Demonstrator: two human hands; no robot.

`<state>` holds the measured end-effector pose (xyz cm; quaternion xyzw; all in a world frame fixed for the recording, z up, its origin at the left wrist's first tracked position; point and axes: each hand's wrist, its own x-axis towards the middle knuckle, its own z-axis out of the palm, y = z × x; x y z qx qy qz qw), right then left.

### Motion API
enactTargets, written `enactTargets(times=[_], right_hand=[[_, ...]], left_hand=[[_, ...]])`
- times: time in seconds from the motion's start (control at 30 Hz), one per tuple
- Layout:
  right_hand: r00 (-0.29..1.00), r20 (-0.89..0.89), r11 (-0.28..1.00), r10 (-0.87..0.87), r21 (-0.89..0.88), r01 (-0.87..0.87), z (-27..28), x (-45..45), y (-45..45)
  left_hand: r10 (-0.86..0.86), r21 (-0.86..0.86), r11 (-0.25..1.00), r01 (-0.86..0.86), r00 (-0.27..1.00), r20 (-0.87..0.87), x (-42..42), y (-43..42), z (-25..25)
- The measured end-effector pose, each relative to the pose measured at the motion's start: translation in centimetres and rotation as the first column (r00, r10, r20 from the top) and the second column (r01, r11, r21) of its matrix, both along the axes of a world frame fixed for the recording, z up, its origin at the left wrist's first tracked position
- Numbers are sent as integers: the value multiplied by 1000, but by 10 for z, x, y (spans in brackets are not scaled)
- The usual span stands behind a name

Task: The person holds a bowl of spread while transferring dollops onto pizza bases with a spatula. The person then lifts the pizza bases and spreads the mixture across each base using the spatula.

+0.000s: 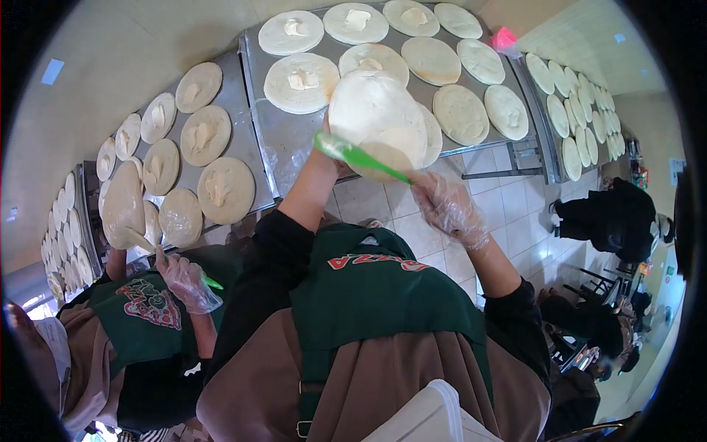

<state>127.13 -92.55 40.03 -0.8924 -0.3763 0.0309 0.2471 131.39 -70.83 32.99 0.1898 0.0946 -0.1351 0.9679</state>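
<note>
Raised in front of me is a round pizza base (375, 110), its upper part coated with a smooth white spread. My left hand (342, 167) supports it from below and behind, mostly hidden by the base. In a clear plastic glove, my right hand (448, 206) is closed round the handle of a green spatula (372, 162). The spatula's wide end, slightly blurred, lies across the lower left edge of the base. Behind the raised base, a metal table (274, 134) carries several more bases (293, 33), some with a dollop of white spread (359, 20).
At left, a co-worker's gloved hand (184, 278) holds a green-handled spatula near a coated base (124, 206). More bases cover tables at left and right (574, 110). A pink object (504, 40) sits at the far table corner. A translucent plastic container (416, 416) is below my chest.
</note>
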Motion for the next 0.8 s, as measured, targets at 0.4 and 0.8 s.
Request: enactTargets(times=[0.4, 0.8], right_hand=[[941, -36, 942, -335, 15, 336, -15, 26, -27], [998, -61, 1000, 20, -5, -20, 3, -10, -24]], left_hand=[[-42, -526, 836, 153, 975, 218, 15, 3, -18], [128, -279, 958, -65, 969, 213, 21, 16, -20]])
